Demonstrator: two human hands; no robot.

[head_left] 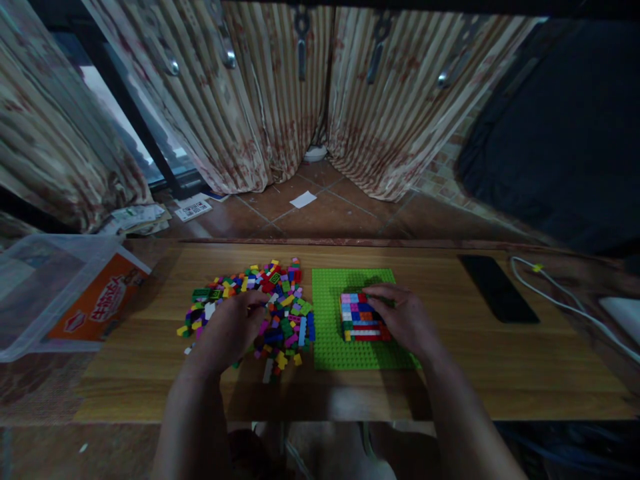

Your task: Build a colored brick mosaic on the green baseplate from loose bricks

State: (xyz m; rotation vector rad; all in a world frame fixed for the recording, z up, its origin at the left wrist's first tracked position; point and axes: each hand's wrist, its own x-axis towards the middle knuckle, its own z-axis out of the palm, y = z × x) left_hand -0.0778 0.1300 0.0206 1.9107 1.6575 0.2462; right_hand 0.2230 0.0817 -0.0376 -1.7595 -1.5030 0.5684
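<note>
Over a heap of loose colourful toy bricks [287,328] is my left hand [233,327], its fingers bent and drawn together among the pieces. Whatever lies between those fingertips is too small and dark to make out. A green studded baseplate [327,350] lies to the right of the heap. On it stands a low rectangular brick structure [356,317] in red, blue, white, pink and orange. My right hand [403,317] reaches over from the right, thumb and fingers closed at the structure's upper right corner. That hand covers part of the structure's right side.
A clear plastic box [65,267] with an orange package [100,303] is at the table's left end. At right lie a black phone [497,287] and a white cable [550,293]. The wooden table [150,393] has curtains [280,100] beyond it.
</note>
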